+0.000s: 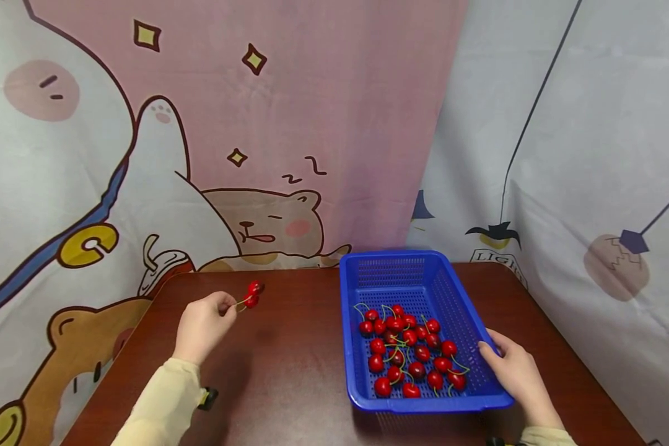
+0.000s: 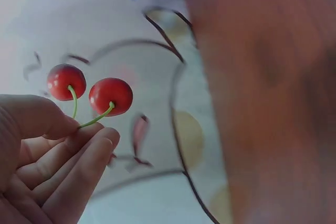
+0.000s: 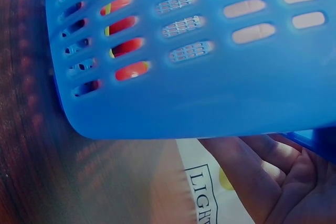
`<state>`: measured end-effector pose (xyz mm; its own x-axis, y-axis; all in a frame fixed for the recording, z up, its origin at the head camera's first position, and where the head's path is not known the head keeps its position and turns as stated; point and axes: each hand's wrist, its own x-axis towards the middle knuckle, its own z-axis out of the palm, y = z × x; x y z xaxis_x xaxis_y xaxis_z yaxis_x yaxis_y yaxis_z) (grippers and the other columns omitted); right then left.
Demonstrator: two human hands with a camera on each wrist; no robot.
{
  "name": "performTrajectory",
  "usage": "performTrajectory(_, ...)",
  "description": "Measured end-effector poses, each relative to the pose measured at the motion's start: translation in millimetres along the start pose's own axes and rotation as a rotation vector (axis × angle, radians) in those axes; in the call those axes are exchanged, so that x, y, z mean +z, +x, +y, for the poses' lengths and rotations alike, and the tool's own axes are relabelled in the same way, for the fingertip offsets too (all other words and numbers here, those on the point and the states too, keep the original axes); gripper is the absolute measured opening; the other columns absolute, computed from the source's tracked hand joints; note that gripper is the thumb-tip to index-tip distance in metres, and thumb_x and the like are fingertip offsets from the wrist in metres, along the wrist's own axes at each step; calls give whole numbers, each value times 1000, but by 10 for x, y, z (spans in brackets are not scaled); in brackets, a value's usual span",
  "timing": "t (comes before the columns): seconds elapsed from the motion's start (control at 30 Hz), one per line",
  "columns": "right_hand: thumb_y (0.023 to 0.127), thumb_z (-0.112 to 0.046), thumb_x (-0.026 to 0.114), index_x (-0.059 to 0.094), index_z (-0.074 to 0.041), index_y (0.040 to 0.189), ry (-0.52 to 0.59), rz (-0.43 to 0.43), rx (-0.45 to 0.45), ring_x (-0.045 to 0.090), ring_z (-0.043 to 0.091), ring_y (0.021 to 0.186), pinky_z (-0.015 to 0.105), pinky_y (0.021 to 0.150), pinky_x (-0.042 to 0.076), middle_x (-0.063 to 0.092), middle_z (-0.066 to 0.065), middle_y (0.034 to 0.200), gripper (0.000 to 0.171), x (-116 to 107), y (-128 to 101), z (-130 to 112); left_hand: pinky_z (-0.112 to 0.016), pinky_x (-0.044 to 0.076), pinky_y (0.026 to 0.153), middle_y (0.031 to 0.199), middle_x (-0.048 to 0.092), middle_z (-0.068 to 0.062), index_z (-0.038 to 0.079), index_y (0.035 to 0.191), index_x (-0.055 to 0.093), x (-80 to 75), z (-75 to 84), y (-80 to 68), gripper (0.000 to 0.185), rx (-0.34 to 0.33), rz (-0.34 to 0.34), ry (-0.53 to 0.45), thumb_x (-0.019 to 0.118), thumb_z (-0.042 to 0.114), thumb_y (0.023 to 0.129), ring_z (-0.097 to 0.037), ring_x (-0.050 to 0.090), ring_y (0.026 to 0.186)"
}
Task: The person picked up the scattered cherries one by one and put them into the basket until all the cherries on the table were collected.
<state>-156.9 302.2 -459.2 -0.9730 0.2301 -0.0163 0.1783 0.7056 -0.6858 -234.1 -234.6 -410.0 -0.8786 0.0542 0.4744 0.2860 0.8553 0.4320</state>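
Note:
My left hand (image 1: 205,325) pinches the green stems of two red cherries (image 2: 111,96) between thumb and fingertips, above the left part of the table. Both fruits hang free of the fingers, pointing away from the hand. On the right, a blue perforated plastic basket (image 1: 347,347) contains many red cherries (image 1: 409,337), most with green stems. My right hand (image 1: 515,368) grips the basket's right rim near the front corner, thumb on top. Its fingers go beneath the rim, as the right wrist view shows, and are partly hidden in the head view.
The brown wooden table (image 1: 295,371) runs back to a printed cartoon curtain (image 1: 357,124), which also hangs along both sides. A shadow lies on the table below the basket's front edge.

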Motion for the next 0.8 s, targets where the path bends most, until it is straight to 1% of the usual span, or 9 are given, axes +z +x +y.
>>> performTrajectory(0.13, 101, -29, 54, 45, 11, 140, 4, 0, 0, 69, 26, 76, 38, 64, 57, 64, 33, 111, 57, 1, -1, -1, -31, 44, 53, 70, 66, 2, 8, 82, 71, 6, 288, 53, 6, 77, 28, -42, 68, 2, 83, -11, 50, 55)
performTrajectory(0.3, 101, -29, 54, 45, 11, 139, 8, 1, -2, 69, 27, 77, 41, 66, 57, 63, 33, 112, 56, 5, 0, 5, -31, 46, 55, 71, 67, 3, 10, 82, 71, 46, 602, 115, 9, 146, 44, -90, 72, 1, 82, -9, 53, 57)
performTrajectory(0.43, 101, -28, 55, 46, 11, 139, 6, 6, -11, 69, 27, 77, 40, 65, 57, 64, 32, 110, 55, 6, -5, 6, -30, 47, 56, 72, 67, 4, 11, 82, 71, 106, 793, 157, 10, 180, 53, -126, 73, 1, 81, -7, 54, 58)
performTrajectory(0.57, 100, -28, 55, 46, 11, 139, 4, 7, -13, 69, 27, 77, 40, 65, 57, 64, 32, 110, 56, 6, -9, 6, -28, 48, 56, 72, 67, 5, 12, 82, 72, 188, 965, 192, 11, 227, 60, -164, 73, 0, 81, -6, 55, 59)
performTrajectory(0.7, 100, -28, 55, 47, 11, 138, -1, 11, -17, 69, 27, 77, 40, 65, 56, 65, 32, 109, 55, 3, -14, 5, -27, 50, 59, 72, 67, 5, 12, 81, 71, 298, 1147, 229, 13, 299, 71, -182, 75, 0, 79, -6, 56, 61)
performTrajectory(0.8, 100, -27, 56, 47, 11, 138, -4, 17, -21, 69, 27, 77, 40, 65, 56, 65, 31, 108, 55, 4, -17, 5, -27, 51, 60, 73, 67, 5, 12, 81, 70, 392, 1306, 255, 13, 366, 64, -188, 77, 1, 79, -7, 58, 62)
